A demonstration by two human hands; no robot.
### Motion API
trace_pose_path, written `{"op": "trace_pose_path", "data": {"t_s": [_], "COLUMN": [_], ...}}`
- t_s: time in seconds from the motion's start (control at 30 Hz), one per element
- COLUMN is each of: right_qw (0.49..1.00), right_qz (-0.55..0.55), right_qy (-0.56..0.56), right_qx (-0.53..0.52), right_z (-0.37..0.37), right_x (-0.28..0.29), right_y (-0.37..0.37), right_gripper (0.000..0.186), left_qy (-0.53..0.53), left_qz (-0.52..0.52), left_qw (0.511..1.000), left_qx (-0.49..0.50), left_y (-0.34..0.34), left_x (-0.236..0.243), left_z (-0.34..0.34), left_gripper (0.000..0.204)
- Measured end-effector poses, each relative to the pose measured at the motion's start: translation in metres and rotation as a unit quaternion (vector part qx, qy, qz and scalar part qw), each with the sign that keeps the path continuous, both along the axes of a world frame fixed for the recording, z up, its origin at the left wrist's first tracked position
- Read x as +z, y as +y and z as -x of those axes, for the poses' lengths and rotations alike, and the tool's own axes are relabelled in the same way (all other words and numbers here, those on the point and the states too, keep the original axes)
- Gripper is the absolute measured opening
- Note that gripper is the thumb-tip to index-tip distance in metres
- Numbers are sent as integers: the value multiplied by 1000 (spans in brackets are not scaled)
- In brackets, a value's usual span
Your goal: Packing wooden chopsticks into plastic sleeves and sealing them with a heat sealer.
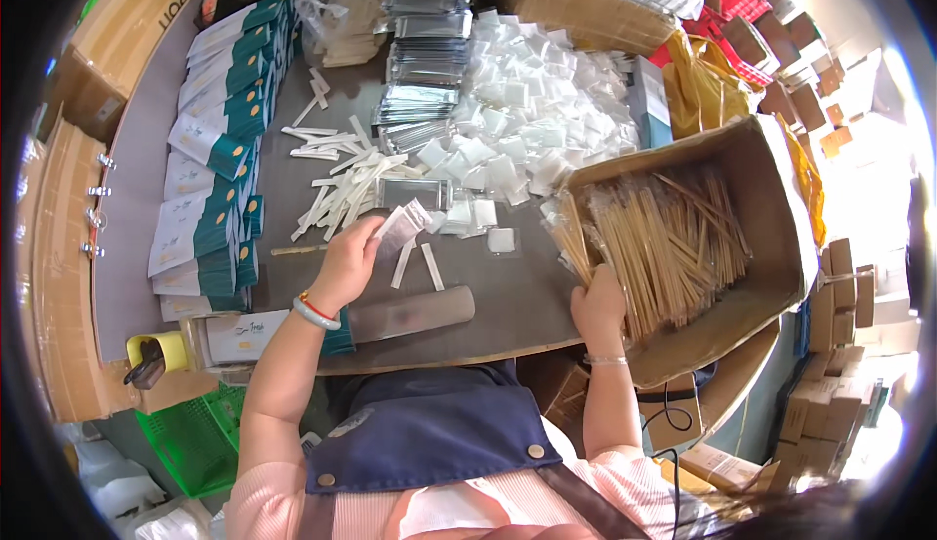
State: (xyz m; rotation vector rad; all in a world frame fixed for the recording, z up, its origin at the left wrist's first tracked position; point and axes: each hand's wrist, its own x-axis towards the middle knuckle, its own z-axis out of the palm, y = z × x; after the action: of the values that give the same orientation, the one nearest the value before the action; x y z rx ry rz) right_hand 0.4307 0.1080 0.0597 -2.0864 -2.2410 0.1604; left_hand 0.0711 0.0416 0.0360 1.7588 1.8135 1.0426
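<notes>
My left hand (349, 265) is closed, thumb against fingers, on a small transparent plastic packet (402, 225) above the middle of the grey table. My right hand (599, 304) is closed at the near left rim of a cardboard box (771, 277), around the lower ends of thin wooden sticks (569, 238) in transparent wrapping. More such sticks (664, 257) fill the box. Just beyond my left hand lie a silver foil packet (414, 194) and a pile of narrow white strips (356, 179). Two loose white strips (432, 267) lie to its right.
Small white square packets (547, 101) are heaped at the back, beside stacked silver packets (427, 42). White-and-teal printed pouches (220, 160) line the left side. A grey cylinder (415, 316) lies at the front edge. A green basket (195, 438) stands below left.
</notes>
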Motion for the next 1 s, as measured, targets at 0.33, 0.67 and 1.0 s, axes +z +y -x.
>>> {"op": "trace_pose_path", "data": {"t_s": [0.33, 0.67, 1.0], "right_qw": [956, 961, 860], "right_qz": [90, 135, 266], "right_qy": [278, 228, 365], "right_qx": [36, 79, 237], "right_z": [84, 84, 127], "right_x": [-11, -9, 0], "right_y": [34, 21, -32], "right_gripper": [32, 32, 32], "left_qy": [-91, -164, -120], "left_qz": [17, 61, 70], "left_qw": [995, 980, 985], "left_qx": [20, 95, 98], "left_y": [-29, -77, -78], "left_x": [21, 4, 2], "left_z": [-5, 23, 17], "left_gripper": [25, 25, 27]}}
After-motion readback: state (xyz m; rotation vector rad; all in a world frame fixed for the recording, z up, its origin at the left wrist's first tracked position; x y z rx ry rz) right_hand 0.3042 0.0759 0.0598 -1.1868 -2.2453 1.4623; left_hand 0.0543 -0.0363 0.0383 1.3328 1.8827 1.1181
